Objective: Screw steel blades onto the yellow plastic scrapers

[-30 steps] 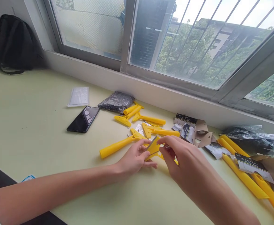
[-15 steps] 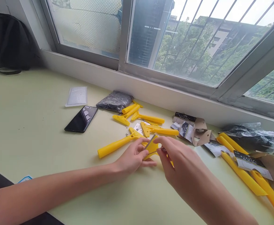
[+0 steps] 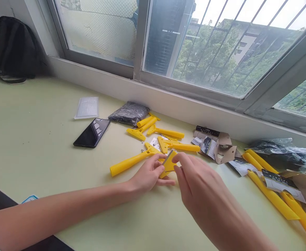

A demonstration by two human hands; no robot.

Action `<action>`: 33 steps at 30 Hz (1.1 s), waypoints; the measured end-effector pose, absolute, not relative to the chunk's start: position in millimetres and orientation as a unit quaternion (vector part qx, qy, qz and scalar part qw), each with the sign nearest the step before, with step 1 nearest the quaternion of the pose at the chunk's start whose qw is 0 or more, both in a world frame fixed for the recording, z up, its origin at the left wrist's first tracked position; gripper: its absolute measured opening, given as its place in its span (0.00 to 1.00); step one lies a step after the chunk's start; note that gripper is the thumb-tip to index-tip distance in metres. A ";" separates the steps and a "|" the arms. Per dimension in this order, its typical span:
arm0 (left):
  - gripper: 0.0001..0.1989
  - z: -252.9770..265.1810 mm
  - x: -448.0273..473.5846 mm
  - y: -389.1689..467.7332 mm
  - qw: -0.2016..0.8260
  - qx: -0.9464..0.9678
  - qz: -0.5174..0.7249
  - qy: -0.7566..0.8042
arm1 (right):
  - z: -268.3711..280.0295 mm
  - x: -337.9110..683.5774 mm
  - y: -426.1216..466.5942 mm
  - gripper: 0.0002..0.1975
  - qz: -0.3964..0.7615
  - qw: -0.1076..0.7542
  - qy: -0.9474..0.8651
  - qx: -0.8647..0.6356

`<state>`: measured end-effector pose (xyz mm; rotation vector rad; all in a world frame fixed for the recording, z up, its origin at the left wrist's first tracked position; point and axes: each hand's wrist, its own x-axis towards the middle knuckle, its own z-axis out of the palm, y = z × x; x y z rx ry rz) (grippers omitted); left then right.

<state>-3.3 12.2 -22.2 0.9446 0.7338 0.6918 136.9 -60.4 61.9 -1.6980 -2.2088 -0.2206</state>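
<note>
My left hand [image 3: 149, 174] is closed around the edge of a yellow scraper head [image 3: 170, 162], which has a grey blade strip along its upper left side. Across from it, my right hand [image 3: 194, 174] pinches a thin metal tool whose handle is hidden by the fingers; its shaft [image 3: 170, 170] reaches the scraper's lower part, near a small screw. My right index finger rests by the scraper's upper edge. Just beyond my left hand lies another yellow scraper [image 3: 128, 163], its head partly behind the fingers.
More yellow scrapers [image 3: 184, 147] and small screws lie beyond my hands. A black phone [image 3: 92, 133], a clear plastic pack [image 3: 87, 107] and a dark wrapped package [image 3: 128, 113] are at the left. Opened cardboard packaging [image 3: 224, 148] and yellow handles [image 3: 271, 195] lie right, below the window.
My right hand has shifted slightly and turned, with the tool's shaft still at the scraper. My left hand keeps its hold; the view has moved a little.
</note>
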 end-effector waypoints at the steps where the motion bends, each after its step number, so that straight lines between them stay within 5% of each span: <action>1: 0.18 -22.1 -3.3 12.1 0.770 0.437 0.320 0.338 | 63.1 137.0 -60.6 0.13 -0.073 0.183 -0.787 -0.584; 26: 0.19 -20.8 -4.5 11.6 0.754 0.456 0.311 0.356 | 62.4 131.3 -62.1 0.10 -0.042 0.163 -0.761 -0.626; 31: 0.20 -22.1 -4.4 12.1 0.748 0.461 0.316 0.357 | 64.7 132.0 -61.8 0.05 -0.097 0.166 -0.769 -0.610; 33: 0.21 -23.1 -4.5 12.1 0.750 0.459 0.318 0.354 | 64.1 132.7 -61.3 0.10 -0.112 0.148 -0.758 -0.625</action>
